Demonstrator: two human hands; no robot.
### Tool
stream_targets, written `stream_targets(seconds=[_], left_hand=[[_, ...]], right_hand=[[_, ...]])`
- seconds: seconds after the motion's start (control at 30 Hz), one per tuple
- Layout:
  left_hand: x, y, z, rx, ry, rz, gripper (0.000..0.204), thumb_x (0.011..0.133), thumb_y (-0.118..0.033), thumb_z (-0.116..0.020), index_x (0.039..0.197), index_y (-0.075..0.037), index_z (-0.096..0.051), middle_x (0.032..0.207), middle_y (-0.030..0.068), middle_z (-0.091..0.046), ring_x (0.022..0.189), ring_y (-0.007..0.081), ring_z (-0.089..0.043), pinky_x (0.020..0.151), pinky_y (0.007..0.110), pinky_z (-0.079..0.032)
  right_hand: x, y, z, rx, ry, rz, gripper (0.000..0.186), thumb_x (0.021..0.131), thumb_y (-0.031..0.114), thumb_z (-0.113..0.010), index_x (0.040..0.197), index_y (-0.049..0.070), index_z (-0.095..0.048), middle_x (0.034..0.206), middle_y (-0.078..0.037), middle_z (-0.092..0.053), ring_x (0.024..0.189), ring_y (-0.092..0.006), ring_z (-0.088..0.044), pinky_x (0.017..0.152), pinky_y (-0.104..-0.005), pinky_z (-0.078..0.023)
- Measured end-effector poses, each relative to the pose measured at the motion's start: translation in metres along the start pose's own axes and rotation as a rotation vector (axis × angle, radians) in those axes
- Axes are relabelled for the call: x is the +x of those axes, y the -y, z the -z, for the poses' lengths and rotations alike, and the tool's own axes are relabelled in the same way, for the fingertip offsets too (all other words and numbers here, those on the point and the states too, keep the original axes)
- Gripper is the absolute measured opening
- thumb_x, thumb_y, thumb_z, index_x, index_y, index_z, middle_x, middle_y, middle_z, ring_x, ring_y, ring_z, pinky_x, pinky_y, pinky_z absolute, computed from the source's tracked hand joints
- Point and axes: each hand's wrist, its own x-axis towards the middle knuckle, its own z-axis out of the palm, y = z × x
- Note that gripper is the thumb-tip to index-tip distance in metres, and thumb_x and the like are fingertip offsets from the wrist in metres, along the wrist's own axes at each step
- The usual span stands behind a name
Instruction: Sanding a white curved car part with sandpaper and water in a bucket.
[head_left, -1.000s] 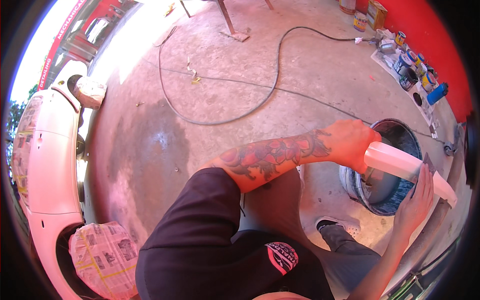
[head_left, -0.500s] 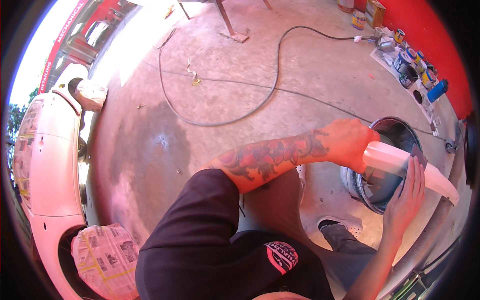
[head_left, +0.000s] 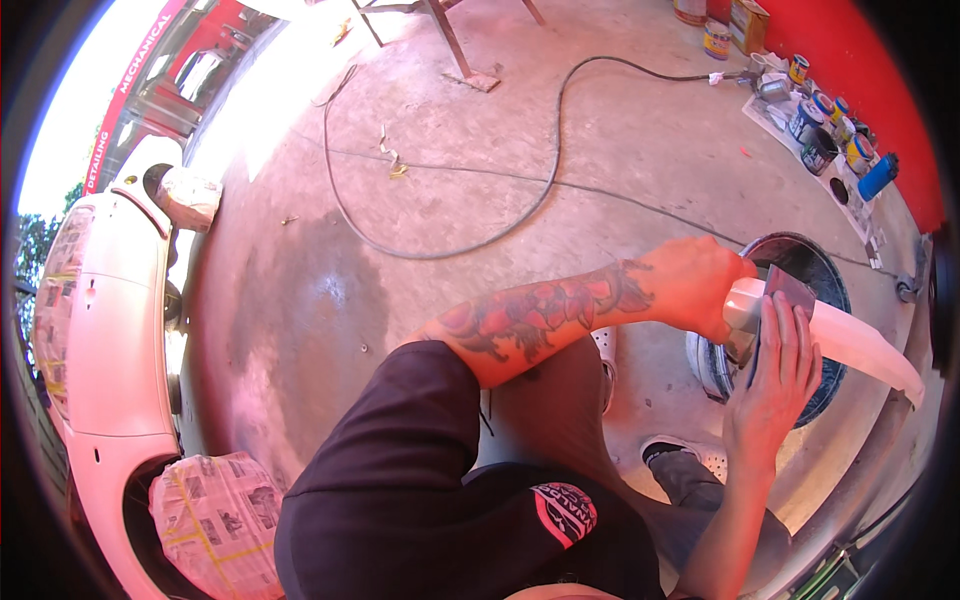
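Observation:
A long, white, curved body part (head_left: 865, 355) is held out over a dark bucket (head_left: 828, 272). My left hand (head_left: 698, 288), on the tattooed arm, is closed round its near-left end. My right hand (head_left: 772, 390) presses a dark sheet of sandpaper (head_left: 792, 288) across the white part, close beside my left hand. The sheet is folded over the part, with its lower edge under my right fingers. Greyish liquid lies in the bucket, partly hidden by my hands and the part.
A hose (head_left: 556, 150) loops over the concrete floor. Paint cans (head_left: 819, 150) and a blue bottle (head_left: 878, 177) stand along the red wall at right. On the left is a pale car body (head_left: 125, 340) with a paper-masked wheel (head_left: 218, 520). Metal stand legs (head_left: 452, 45) stand at the back.
My right hand has slid the sandpaper left along the white part, nearer my left hand. The left hand keeps its hold almost in place.

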Motion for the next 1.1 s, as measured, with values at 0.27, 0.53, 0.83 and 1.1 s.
stream_targets(seconds=[0.27, 0.53, 0.83, 1.1], left_hand=[[0.003, -0.009, 0.002, -0.049, -0.006, -0.045, 0.038, 0.067, -0.021, -0.077, 0.103, -0.01, -0.07, 0.091, 0.0151, -0.074, 0.092, 0.0387, -0.071, 0.079, 0.048, -0.057], [0.0, -0.003, 0.001, -0.029, -0.007, 0.009, 0.035, 0.068, -0.021, -0.076, 0.101, -0.01, -0.07, 0.091, 0.0157, -0.074, 0.092, 0.0394, -0.07, 0.079, 0.048, -0.057], [0.004, -0.004, -0.002, -0.07, -0.021, -0.036, 0.036, 0.068, -0.021, -0.076, 0.101, -0.009, -0.07, 0.09, 0.0158, -0.074, 0.092, 0.0392, -0.07, 0.079, 0.047, -0.057], [0.001, -0.005, -0.001, -0.059, -0.018, -0.016, 0.037, 0.066, -0.021, -0.076, 0.101, -0.009, -0.07, 0.09, 0.0156, -0.074, 0.091, 0.0388, -0.07, 0.079, 0.047, -0.057]], right_hand=[[-0.015, -0.132, -0.002, -0.051, -0.148, -0.276, 0.054, 0.097, 0.002, -0.052, 0.15, 0.01, -0.049, 0.154, -0.011, -0.05, 0.144, -0.032, -0.045, 0.118, -0.0446, -0.032], [-0.017, 0.025, -0.018, 0.137, -0.016, 0.07, 0.052, 0.098, 0.011, -0.055, 0.15, 0.009, -0.051, 0.157, -0.011, -0.048, 0.147, -0.0307, -0.042, 0.12, -0.0553, -0.028], [-0.027, -0.06, -0.012, -0.135, -0.066, -0.258, 0.052, 0.104, 0.017, -0.05, 0.156, 0.014, -0.043, 0.161, -0.003, -0.044, 0.149, -0.0255, -0.04, 0.121, -0.0548, -0.024], [-0.027, -0.038, -0.011, -0.165, -0.036, -0.059, 0.051, 0.103, 0.018, -0.049, 0.154, 0.014, -0.044, 0.161, -0.002, -0.044, 0.149, -0.0245, -0.041, 0.121, -0.0551, -0.024]])
